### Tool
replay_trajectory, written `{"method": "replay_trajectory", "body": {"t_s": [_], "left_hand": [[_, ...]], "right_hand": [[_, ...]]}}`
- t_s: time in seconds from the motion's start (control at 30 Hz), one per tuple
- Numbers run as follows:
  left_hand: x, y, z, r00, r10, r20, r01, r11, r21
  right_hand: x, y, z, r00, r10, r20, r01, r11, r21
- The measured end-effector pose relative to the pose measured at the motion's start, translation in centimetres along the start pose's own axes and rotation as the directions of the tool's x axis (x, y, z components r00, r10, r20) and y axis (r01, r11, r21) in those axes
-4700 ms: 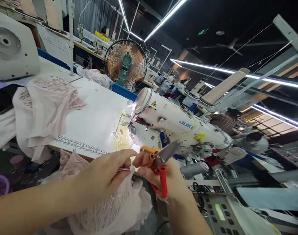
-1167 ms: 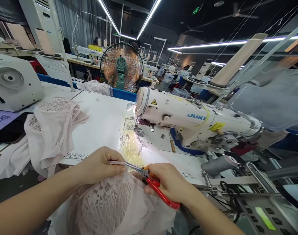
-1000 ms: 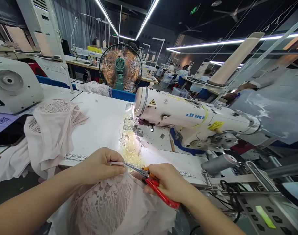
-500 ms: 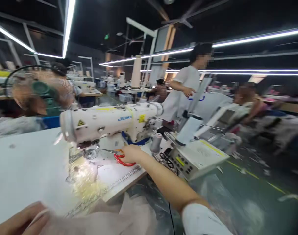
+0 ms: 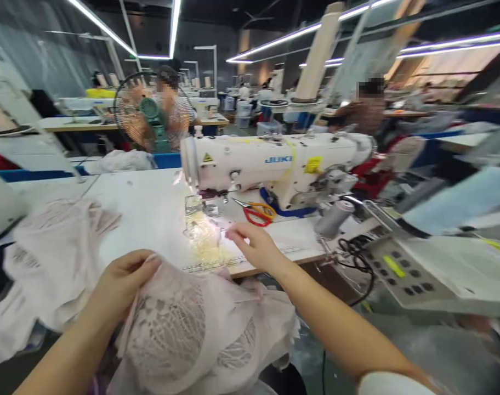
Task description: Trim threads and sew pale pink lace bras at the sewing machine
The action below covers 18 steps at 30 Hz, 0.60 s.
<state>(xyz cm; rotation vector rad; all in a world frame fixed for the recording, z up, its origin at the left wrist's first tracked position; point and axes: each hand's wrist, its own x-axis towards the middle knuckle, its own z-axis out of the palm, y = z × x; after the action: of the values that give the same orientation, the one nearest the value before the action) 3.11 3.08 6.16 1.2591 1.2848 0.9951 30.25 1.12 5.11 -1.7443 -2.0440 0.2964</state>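
Note:
My left hand (image 5: 124, 278) grips the top edge of a pale pink lace garment (image 5: 196, 334) bunched in my lap below the table edge. My right hand (image 5: 254, 247) hovers empty over the front of the white sewing table (image 5: 143, 203), fingers loosely spread, a little short of the red-and-orange scissors (image 5: 256, 211). The scissors lie on the table beneath the arm of the white JUKI sewing machine (image 5: 274, 162). A brightly lit patch of yellowish scraps (image 5: 204, 241) sits by the needle.
A heap of pink lace pieces (image 5: 48, 247) lies at the table's left. A control box (image 5: 402, 269) with cables hangs at the right. A fan (image 5: 145, 112) stands behind the table. Other people sit at machines in the background.
I was trimming the garment's edge with the scissors; my right hand then set them on the table under the machine and has drawn back empty. My view swung right and back.

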Motion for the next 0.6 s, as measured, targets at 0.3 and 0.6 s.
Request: {"method": "replay_trajectory", "body": {"t_s": [0.3,0.6], "left_hand": [[-3.8,0.0,-0.2,0.995,-0.007,0.096,0.03,0.971,-0.238],[-12.4,-2.3,-6.8,0.989,-0.143,-0.018,0.136,0.967,-0.216]], "right_hand": [[-5.9,-6.9,4.0,0.956,-0.285,0.07,0.241,0.898,0.368],[-13.4,-9.4,1.3,0.617,-0.75,0.239,0.719,0.661,0.217]]}}
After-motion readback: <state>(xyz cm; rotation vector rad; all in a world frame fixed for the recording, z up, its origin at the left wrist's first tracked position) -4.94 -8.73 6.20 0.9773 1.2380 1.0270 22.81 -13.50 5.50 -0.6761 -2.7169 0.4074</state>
